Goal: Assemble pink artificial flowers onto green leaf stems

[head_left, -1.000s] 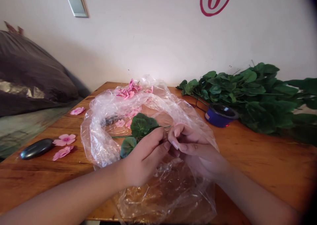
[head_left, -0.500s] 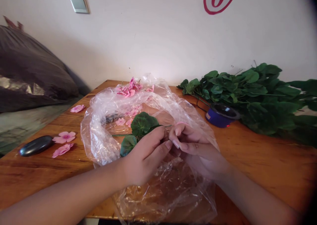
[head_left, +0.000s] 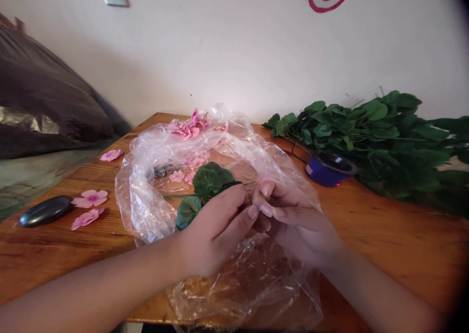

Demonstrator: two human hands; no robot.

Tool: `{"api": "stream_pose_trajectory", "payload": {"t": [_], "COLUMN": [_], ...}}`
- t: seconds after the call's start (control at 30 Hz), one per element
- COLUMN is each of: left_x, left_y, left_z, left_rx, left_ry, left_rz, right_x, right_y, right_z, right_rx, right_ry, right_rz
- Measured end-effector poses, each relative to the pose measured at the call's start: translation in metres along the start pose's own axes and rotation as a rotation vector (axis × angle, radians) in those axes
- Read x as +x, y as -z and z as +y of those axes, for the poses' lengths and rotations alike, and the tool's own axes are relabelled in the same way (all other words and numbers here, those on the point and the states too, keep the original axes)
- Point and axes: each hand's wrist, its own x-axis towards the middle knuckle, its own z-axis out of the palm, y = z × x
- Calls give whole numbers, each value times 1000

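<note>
My left hand (head_left: 223,225) is closed around the stem of an artificial leaf spray (head_left: 211,179), whose round green leaves stick out beyond its fingers. Fingertip to fingertip with it, my right hand (head_left: 293,220) pinches close to the end of the stem. A bit of pink petal (head_left: 269,180) shows just behind the right fingers; most of it is hidden. Both hands are above a clear plastic bag (head_left: 245,284) spread over the table. Inside the bag's opening lie several pink flowers (head_left: 177,176), with more pink blossoms (head_left: 190,126) on its far side.
On the wooden table (head_left: 384,255), a blue pot (head_left: 328,169) with a red light stands at right, before a heap of green leaf stems (head_left: 366,128). A dark oval object (head_left: 46,211) and loose pink flowers (head_left: 90,199) lie at left. A dark sack (head_left: 47,89) stands beyond.
The view has tilted slightly, shifting the scene a little. Both hands keep nearly the same pose at the stem, with only small finger movement.
</note>
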Motion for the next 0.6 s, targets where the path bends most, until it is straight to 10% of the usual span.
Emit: {"api": "stream_pose_trajectory", "payload": {"t": [0.6], "left_x": [0], "left_y": [-1], "left_z": [1], "left_rx": [-4], "left_ry": [-3], "left_rz": [12], "right_x": [-1], "right_y": [0], "right_z": [-1], "right_rx": [2], "right_ry": [-22], "right_rz": [-13]}}
